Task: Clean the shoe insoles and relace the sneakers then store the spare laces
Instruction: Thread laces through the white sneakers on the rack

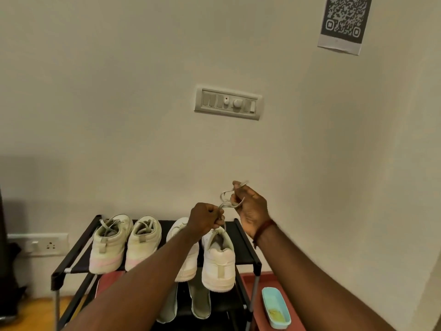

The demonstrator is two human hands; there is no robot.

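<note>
Two pairs of white sneakers stand on the top shelf of a black shoe rack [249, 247]. Above the rightmost sneaker [218, 263], my left hand [206, 219] grips one end of its white lace [228, 201] with curled fingers. My right hand [250, 206], higher and to the right, pinches the other end of the same lace, which loops between both hands. The sneaker [185, 259] beside it is partly hidden by my left forearm. The left pair [125, 244] has loose grey laces. Two pale insoles [200, 302] lie on the lower shelf.
A light blue tray [275, 306] with something yellow in it sits on the red floor mat right of the rack. A switch panel [228, 102] and a printed code sheet [343, 22] are on the wall. A wall socket [39, 244] is at the lower left.
</note>
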